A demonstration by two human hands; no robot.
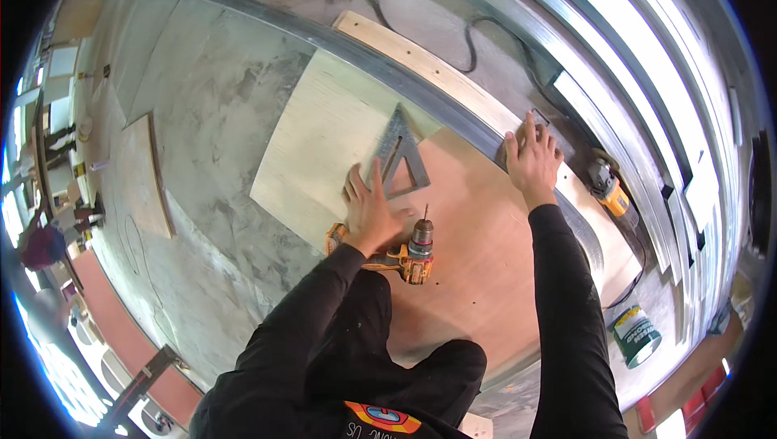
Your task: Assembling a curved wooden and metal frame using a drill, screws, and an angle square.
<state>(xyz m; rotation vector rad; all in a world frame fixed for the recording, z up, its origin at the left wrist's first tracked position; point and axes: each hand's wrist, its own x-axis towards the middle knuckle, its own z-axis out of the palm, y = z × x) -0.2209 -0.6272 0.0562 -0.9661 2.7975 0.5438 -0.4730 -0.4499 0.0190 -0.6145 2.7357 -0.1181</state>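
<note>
My left hand has its fingers spread over a pale plywood sheet. Its fingertips are at the lower left edge of a grey triangular square; whether they press on it I cannot tell. Just below that hand, a yellow and black cordless drill rests on the wood, with its bit pointing away from me. With fingers apart, my right hand lies over a long grey metal channel and the light wooden board beside it. Neither hand is wrapped round anything.
Right of my right hand lies a yellow angle grinder with a dark cable. Long shiny metal profiles line the right side. A green and white can stands at the lower right. Another board lies on the concrete floor at the left.
</note>
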